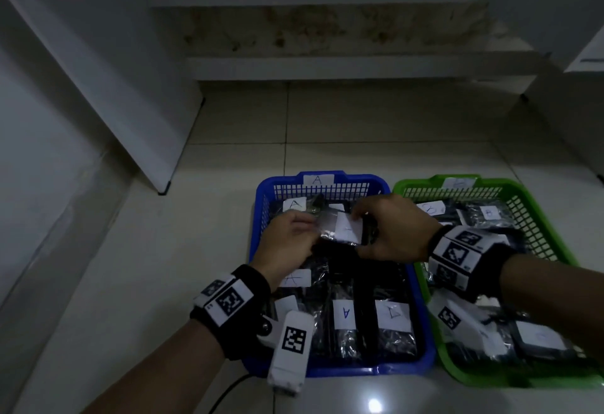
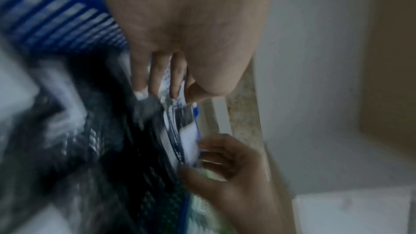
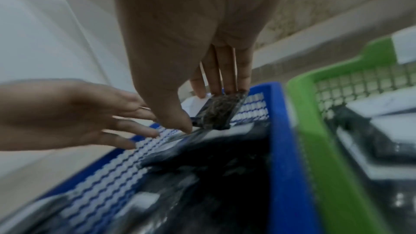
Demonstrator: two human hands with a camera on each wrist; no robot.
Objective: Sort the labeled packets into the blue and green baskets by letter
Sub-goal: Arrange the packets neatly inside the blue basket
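Note:
A clear packet of dark parts with a white label hangs over the far half of the blue basket, which carries an "A" tag. My right hand pinches its right end between thumb and fingers; the right wrist view shows that packet under the fingertips. My left hand is at the packet's left end with its fingers straight, seen spread in the right wrist view. The green basket, tagged "B", stands right beside the blue one. The letter on the held label is too faint to read.
Several packets labelled A lie in the blue basket, and B packets fill the green one. Both stand on a pale tiled floor. A white board leans at the left, and a cable runs below my left wrist.

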